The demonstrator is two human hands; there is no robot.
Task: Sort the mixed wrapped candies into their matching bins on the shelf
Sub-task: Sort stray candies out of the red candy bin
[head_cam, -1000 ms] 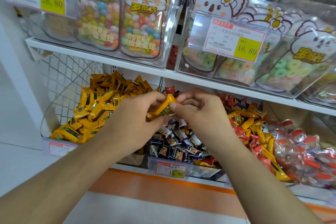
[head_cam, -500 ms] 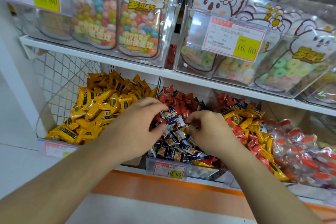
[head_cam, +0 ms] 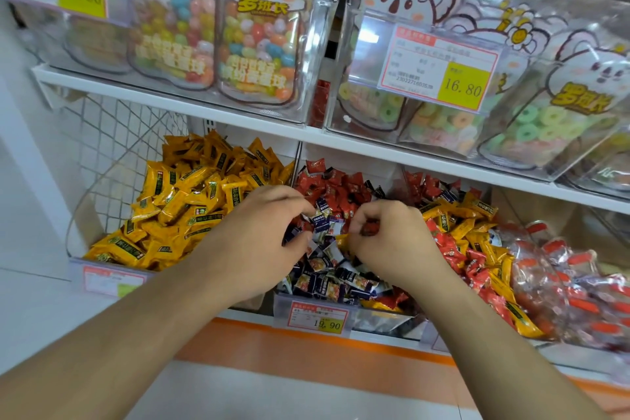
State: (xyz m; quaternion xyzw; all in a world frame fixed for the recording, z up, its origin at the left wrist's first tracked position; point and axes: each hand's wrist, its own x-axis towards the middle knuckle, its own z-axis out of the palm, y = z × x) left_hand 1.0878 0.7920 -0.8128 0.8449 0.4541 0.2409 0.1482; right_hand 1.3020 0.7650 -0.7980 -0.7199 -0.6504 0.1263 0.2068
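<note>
My left hand [head_cam: 259, 232] and my right hand [head_cam: 388, 239] reach side by side into the middle bin [head_cam: 381, 319], which holds navy candies [head_cam: 327, 280] in front and red candies [head_cam: 327, 187] behind. The left fingers curl with their tips on a navy candy [head_cam: 322, 215]; its palm is hidden. The right hand's curled fingertips pinch a red candy [head_cam: 370, 228]. A bit of yellow wrapper [head_cam: 341, 239] shows between the hands. The left bin [head_cam: 76, 242] is heaped with yellow candies [head_cam: 191, 208].
Right of the middle bin lies a mixed heap of red and yellow candies [head_cam: 470, 249], then clear-wrapped red sweets [head_cam: 562, 280]. A white shelf [head_cam: 211, 109] just above carries clear boxes of jelly beans [head_cam: 259, 41] and ring gummies [head_cam: 531, 126]. A price tag [head_cam: 318, 317] fronts the middle bin.
A second ago both hands held a yellow candy up between them. They have since dropped into the middle bin's pile, and that yellow candy is out of sight.
</note>
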